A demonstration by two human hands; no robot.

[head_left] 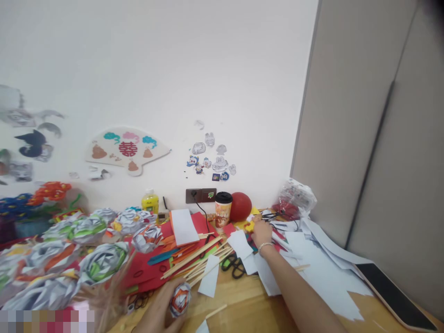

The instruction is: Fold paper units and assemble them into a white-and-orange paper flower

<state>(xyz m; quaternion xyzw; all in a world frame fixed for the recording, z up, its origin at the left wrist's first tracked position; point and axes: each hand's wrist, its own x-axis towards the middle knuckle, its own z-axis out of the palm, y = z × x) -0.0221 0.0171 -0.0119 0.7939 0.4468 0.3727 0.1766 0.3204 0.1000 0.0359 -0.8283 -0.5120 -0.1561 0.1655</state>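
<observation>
My left hand (pixel 160 309) rests low on the wooden table (pixel 249 307) and holds a small rolled paper flower (pixel 180 298), white with orange and grey. My right arm stretches far across the table. My right hand (pixel 262 232), a bracelet on its wrist, reaches into scattered paper near a small yellow piece (pixel 248 226) and black-handled scissors (pixel 272 216). Whether its fingers grip anything is unclear.
Several paper flowers (pixel 100 261) fill the left side. Red and coloured paper sheets (pixel 145 268), wooden sticks (pixel 194 256), another pair of scissors (pixel 234 266), a lidded cup (pixel 223 209), a red ball (pixel 241 206) and a yellow bottle (pixel 150 201) lie mid-table. White sheets (pixel 322 273) and a dark tablet (pixel 391 296) lie right.
</observation>
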